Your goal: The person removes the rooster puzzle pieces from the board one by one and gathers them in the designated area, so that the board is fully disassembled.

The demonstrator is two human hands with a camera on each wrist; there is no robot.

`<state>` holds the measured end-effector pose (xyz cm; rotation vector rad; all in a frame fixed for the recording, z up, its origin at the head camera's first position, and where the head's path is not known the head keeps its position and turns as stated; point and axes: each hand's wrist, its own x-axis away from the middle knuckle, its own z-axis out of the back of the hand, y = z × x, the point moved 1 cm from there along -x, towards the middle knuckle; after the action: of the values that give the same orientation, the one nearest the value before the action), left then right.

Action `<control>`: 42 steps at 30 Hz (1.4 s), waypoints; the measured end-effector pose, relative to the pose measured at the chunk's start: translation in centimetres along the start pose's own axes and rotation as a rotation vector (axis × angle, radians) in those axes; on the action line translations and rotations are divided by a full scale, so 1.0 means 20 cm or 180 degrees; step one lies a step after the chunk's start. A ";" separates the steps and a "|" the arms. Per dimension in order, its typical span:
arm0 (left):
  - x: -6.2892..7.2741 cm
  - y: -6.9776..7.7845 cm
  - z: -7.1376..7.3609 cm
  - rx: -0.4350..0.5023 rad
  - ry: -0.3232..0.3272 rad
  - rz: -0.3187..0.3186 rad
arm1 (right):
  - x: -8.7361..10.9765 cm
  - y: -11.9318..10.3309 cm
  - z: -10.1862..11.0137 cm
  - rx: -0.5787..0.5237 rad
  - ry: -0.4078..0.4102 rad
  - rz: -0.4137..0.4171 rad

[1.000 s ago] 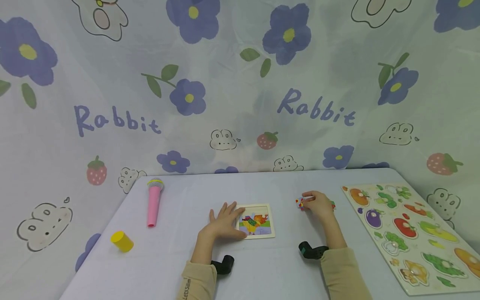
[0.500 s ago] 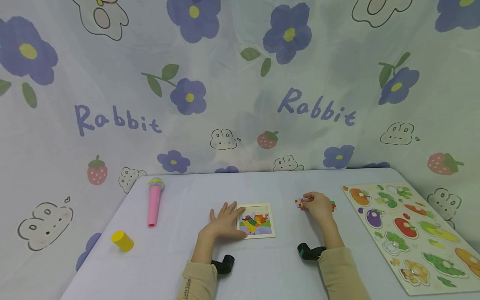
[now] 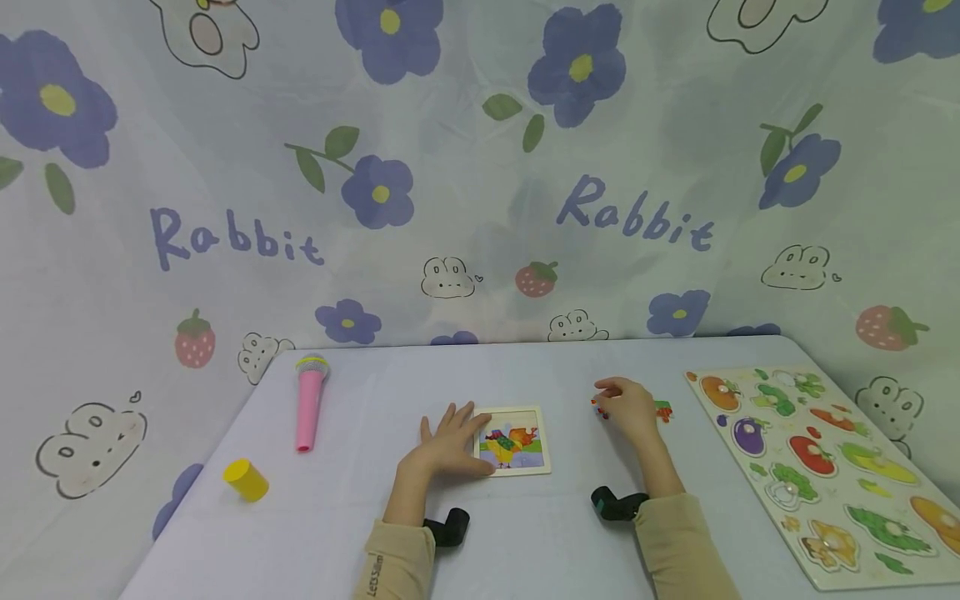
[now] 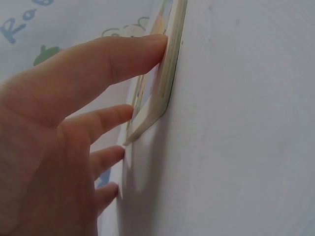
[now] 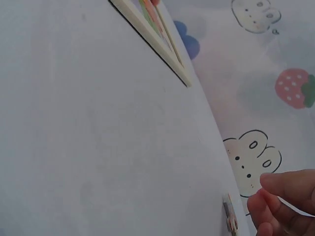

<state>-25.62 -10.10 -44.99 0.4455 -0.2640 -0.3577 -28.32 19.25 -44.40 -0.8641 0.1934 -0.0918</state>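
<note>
Head view: we are resting our spread left hand [image 3: 444, 446] on the puzzle [image 3: 514, 447]; our right hand [image 3: 628, 410], fingers bent, is reaching over pieces [image 3: 663, 410], whether gripping any we cannot tell.

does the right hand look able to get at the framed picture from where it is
Probably yes: only bare white tabletop shows between the right hand and the framed picture. The left hand covers just its left edge, leaving the right side free.
</note>
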 end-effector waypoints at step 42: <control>0.00 0.03 0.01 0.0049 -0.0158 -0.0275 | 0.07 -0.18 -0.26 -0.0293 -0.1004 0.0074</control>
<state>-25.55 -9.60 -44.55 0.4644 -0.2964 -0.4520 -28.13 12.86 -45.22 -0.9556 -0.0884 0.0759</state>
